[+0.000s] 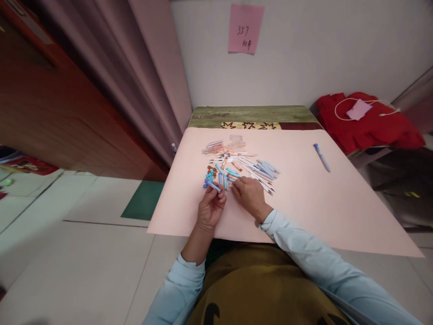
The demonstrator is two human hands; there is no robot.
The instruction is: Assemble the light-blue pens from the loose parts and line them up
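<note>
My left hand [210, 210] is closed round a short blue pen barrel [214, 186], held tilted just above the table's near side. My right hand [252, 195] lies to its right with fingers bent together at the edge of a pile of pen parts; what is between its fingertips, if anything, is hidden. Close by are several loose blue and turquoise barrels [225, 181], small brown and turquoise caps [209, 174], and white refills [248, 163] with dark tips. Light blue-grey barrels [267, 169] lie beyond my right hand.
Clear plastic pieces [237, 143] lie behind the refills. One whole blue pen [321, 158] rests alone at the right on the pink-covered table [338, 212]. Red cloth [358, 122] with a white cable is beyond the right edge. A pink note [246, 29] hangs on the wall.
</note>
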